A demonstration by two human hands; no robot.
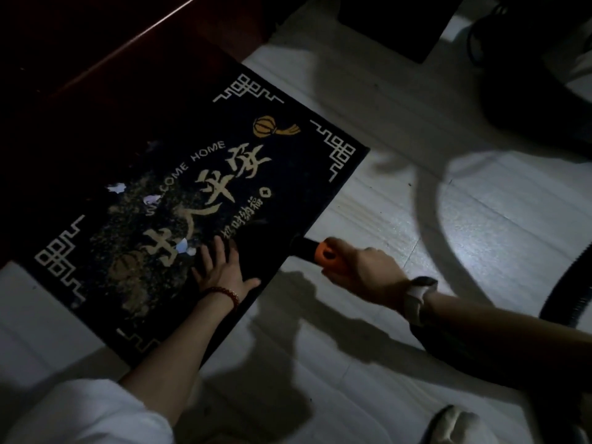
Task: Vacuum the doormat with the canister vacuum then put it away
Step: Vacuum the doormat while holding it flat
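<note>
A dark doormat (198,193) with gold lettering and corner patterns lies on the pale floor, strewn with grit and small paper scraps (117,188). My left hand (221,267) presses flat on the mat near its right edge, fingers spread. My right hand (362,270) grips the orange-collared vacuum nozzle (315,251), whose black tip reaches the mat's right edge. The black ribbed hose (567,302) curves off to the right. A dark shape at the top right may be the canister (528,91), but it is too dim to be sure.
A dark red wooden door or threshold (96,59) borders the mat's far side. A dark box-like object (394,20) stands at the top. A foot in a pale slipper (455,424) shows at the bottom right. White floor tiles (320,363) surround the mat.
</note>
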